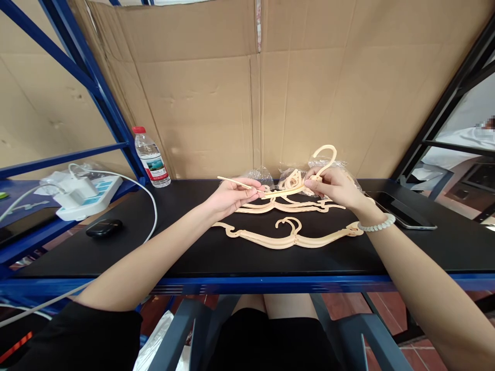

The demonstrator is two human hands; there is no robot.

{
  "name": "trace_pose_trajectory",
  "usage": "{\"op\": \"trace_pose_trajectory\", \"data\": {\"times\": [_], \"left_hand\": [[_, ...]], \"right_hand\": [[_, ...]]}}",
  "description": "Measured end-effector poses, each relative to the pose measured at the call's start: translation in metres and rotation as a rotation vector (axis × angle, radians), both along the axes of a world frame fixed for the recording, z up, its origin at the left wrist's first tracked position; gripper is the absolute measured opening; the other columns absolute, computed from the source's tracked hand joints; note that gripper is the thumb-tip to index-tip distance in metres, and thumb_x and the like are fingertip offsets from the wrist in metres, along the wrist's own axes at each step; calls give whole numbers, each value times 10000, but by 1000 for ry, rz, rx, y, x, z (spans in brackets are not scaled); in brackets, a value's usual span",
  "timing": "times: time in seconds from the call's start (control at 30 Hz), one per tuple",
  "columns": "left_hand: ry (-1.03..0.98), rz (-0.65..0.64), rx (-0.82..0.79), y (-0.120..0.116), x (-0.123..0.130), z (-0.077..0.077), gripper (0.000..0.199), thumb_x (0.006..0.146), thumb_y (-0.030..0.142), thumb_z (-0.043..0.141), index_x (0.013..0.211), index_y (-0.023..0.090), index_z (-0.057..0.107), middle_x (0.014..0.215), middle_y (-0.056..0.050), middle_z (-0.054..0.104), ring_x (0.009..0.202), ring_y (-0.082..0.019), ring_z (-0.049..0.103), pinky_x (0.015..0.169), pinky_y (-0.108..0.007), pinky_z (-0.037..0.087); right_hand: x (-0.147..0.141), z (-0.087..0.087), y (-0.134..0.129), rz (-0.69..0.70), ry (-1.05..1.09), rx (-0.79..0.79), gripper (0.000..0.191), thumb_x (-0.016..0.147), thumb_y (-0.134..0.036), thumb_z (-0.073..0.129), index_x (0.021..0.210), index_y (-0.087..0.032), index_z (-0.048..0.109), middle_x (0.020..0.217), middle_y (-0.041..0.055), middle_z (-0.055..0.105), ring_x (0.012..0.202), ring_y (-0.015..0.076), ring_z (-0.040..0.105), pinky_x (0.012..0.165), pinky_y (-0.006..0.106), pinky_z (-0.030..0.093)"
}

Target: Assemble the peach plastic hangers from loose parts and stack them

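Note:
Between my two hands, raised above the black tabletop, is a cream plastic folding hanger (286, 191) with its hook up at the right. My left hand (236, 196) pinches its left end, where a thin arm sticks out to the left. My right hand (334, 186) is closed around it just below the hook. On the table below lies another cream hanger (270, 240), spread out with its hooks toward the back. Behind that are more hangers (266, 207), partly hidden by my hands. Folded hanger parts (292, 179) rest among clear plastic bags at the back.
A red-capped water bottle (152, 157) stands at the back left. Near it are a white power strip (91, 198) with a cable and a black mouse-like object (104, 228). A tablet (402, 210) lies at the right. Cardboard (201, 103) walls the back.

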State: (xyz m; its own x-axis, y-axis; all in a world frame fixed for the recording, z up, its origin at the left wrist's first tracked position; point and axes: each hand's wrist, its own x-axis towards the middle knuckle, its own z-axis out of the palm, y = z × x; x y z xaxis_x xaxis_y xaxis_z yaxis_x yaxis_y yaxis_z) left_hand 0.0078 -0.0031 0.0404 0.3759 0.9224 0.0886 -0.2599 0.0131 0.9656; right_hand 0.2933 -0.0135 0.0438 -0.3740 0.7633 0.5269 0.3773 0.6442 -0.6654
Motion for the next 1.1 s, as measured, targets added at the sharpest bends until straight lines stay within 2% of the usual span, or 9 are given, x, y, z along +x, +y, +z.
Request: {"op": "trace_pose_trajectory", "data": {"times": [0.2,0.33,0.47,0.67,0.77,0.93,1.1], "left_hand": [[-40,77,34,-5,-4,-5,120,864,23,618,820,87,709,806,-80,738,582,-65,651,551,-129,520],[-76,34,11,-7,-3,-8,117,888,110,624,773,96,641,799,-92,698,629,-107,647,492,-152,469],[-155,-32,-30,-8,-2,-8,115,848,117,673,754,86,616,762,-56,609,551,-75,546,442,-159,384],[-273,-147,-76,-5,-4,-6,173,715,-48,701,752,95,611,733,-36,559,648,-103,556,527,-172,414],[-265,-185,-42,-2,-6,-9,180,686,13,775,770,94,638,729,-24,562,653,-96,547,548,-172,426],[-137,-222,29,-3,-6,-15,210,690,162,841,811,99,681,703,-26,605,670,-95,569,642,-197,482],[-107,-264,3,-7,-6,-14,185,733,187,817,794,119,656,832,-42,660,882,-183,687,893,-369,534]], "right_hand": [[-5,2,-5,22,54,8,313,888,-456,624,750,-176,601,681,-9,521,530,99,400,487,282,272],[-9,3,-9,33,69,24,297,882,-450,629,758,-181,608,665,-13,511,542,107,404,505,284,274],[-10,2,-9,14,44,26,305,882,-458,621,753,-183,600,666,-13,512,534,108,394,502,287,266],[-9,1,-9,1,8,41,317,893,-467,604,757,-180,591,627,-26,481,520,103,361,502,287,252],[-10,1,-10,-7,19,53,304,892,-472,604,789,-186,598,631,-28,479,522,106,358,507,288,252],[-8,0,-9,-26,10,101,305,890,-489,603,803,-197,627,615,-22,463,532,123,385,512,294,261],[-8,0,-8,6,16,113,291,888,-478,611,820,-197,642,664,3,529,577,143,445,536,292,307]]}}
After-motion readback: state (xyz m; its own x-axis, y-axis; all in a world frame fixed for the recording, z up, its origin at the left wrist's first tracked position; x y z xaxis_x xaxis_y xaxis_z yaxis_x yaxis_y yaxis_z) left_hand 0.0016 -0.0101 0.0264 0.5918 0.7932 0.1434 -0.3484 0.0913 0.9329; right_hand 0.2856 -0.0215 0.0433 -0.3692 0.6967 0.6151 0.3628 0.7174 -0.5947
